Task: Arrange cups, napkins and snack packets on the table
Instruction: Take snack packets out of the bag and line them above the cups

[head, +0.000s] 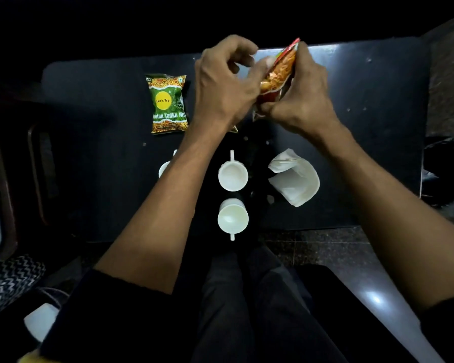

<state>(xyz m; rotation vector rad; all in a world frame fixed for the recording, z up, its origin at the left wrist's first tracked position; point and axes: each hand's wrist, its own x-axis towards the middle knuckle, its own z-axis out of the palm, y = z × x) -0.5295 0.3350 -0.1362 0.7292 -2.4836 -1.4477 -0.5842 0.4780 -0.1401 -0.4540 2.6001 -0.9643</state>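
A red snack packet (279, 72) is held upright above the far middle of the black table (372, 100). My right hand (302, 100) grips its lower right side and my left hand (226, 85) pinches its left edge. A green snack packet (168, 103) lies flat to the left. Two white cups (233, 176) (233, 218) stand in a column at the table's middle, handles pointing away from each other. A third white cup (164, 169) is mostly hidden behind my left forearm. White napkins (294, 176) lie crumpled to the right of the cups.
A small golden packet corner (233, 129) peeks out under my left wrist. A dark chair (24, 166) stands left of the table. A white object (41, 327) sits near my left elbow. The floor (338, 252) is dark stone beyond the near table edge.
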